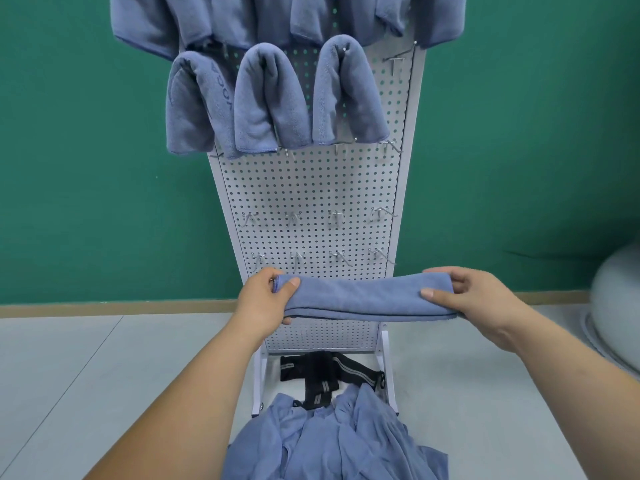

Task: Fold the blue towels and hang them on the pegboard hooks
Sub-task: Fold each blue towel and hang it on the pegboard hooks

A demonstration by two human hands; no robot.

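Folded blue microfibre towel (367,301) is up in the air btwn both hands, in front of the lower part of the white perforated metal pegboard (311,188). Left hand (265,301) grips its left end, thumb on top, fingers curled under. Right hand (474,296) pinches the right end the same way. Neither hand holds anything else.

Towel's long axis runs left-right, approx level w/ a slight sag mid-span, so it lies crosswise to the board and its ends point out to the sides.

Bare metal hooks (336,216) jut toward the person, above and behind the towel; the lowest row sits just above its top edge. Higher up, three draped blue towels (270,98) fill a row, and the empty hook at that row's right end (393,60) looks like the next free spot — right hand is prob. nearer. The towel's middle would need to come over the hook tip w/ the ends dropping either side.

A pile of loose blue towels (332,438) lies at the board's base, not yet folded.
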